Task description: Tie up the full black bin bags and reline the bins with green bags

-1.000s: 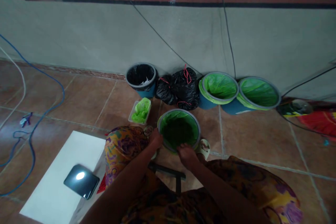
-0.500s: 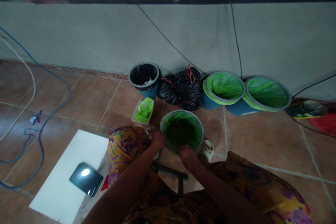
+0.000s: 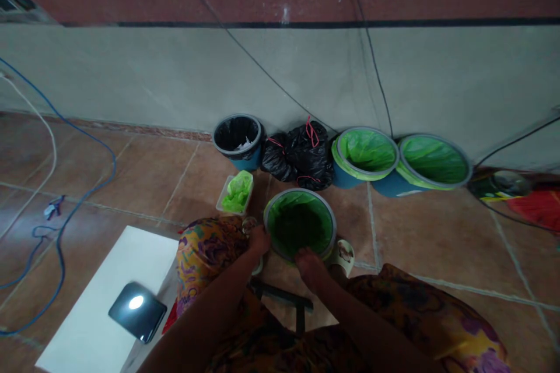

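Observation:
Between my feet stands a round trash bin [image 3: 301,191] with a grey rim ring and a green plastic liner [image 3: 324,210]; its inside is dark. My left hand [image 3: 259,241] is closed at the left side of the rim. At the near edge my right hand [image 3: 310,267] is closed too, its fingertips over the ring. Whether each hand pinches the ring, the liner or both is too dark to make out. A clear plastic tub [image 3: 221,205] holding crumpled light-green bags [image 3: 238,191] sits just beyond my left knee.
Along the wall stand a black-lined bin [image 3: 245,164], tied black garbage bags [image 3: 308,154] and two green-lined bins [image 3: 345,178]. A phone [image 3: 137,312] lies on a white board [image 3: 83,303] at left. A blue cable [image 3: 114,163] crosses the tiles. Red material [image 3: 536,207] lies far right.
The whole view has shifted slightly, so everything sits a little lower and further left. Both hands stay at the bin's rim, with little visible movement there.

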A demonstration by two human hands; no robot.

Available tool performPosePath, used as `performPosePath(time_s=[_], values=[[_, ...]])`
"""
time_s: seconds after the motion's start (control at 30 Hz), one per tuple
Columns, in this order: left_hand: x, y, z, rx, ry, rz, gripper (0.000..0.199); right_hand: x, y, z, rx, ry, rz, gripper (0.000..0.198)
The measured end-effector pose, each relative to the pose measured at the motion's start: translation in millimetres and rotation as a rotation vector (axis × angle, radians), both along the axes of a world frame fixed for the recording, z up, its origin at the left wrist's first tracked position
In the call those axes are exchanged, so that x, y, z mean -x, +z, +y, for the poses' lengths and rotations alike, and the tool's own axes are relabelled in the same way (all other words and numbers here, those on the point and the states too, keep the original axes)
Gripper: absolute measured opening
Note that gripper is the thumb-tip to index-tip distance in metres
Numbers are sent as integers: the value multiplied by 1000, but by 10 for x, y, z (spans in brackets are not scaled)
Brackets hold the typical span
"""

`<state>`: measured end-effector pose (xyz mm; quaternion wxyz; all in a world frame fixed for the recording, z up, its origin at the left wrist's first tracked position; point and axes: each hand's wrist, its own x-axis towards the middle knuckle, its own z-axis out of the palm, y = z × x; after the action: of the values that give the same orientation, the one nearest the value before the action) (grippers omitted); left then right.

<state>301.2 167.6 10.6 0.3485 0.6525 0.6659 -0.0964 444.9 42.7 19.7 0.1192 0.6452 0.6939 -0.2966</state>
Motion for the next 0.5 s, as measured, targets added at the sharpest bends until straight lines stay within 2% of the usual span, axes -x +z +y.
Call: performPosePath(time_s=[0.1,0.2,0.3,0.4,0.5], values=[[-7,60,13,5,39,5,32,-132,93,34,-9,-86,-1,28],[-58,124,67,-101,73,43,46,-388,162,108,-43,-374,-91,29],[-153,147,176,-213,7,37,57,-678,143,182,1,-659,-208,38],[-253,118,290,-238,-123,15,65,-855,43,198,86,-736,-183,38],[-314,66,345,-172,-227,13,72,-870,-77,166,98,-749,-147,34]])
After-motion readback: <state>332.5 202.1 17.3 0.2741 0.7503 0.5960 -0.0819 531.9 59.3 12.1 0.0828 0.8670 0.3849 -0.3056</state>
